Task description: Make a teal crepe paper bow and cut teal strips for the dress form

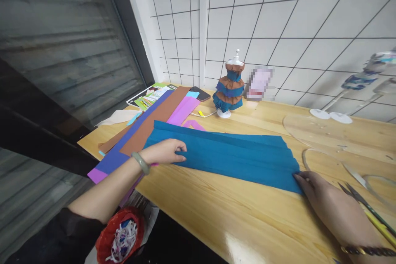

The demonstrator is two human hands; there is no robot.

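On our worktop point(192, 198), the teal sheet point(235, 156) could skew or tear at its right end, since our right hand point(328, 200) pinches just that corner while our left hand point(165, 151), thumb and fingers slightly parted over it, may steady it poorly, and the scissors point(361, 197) nearby could nick us.
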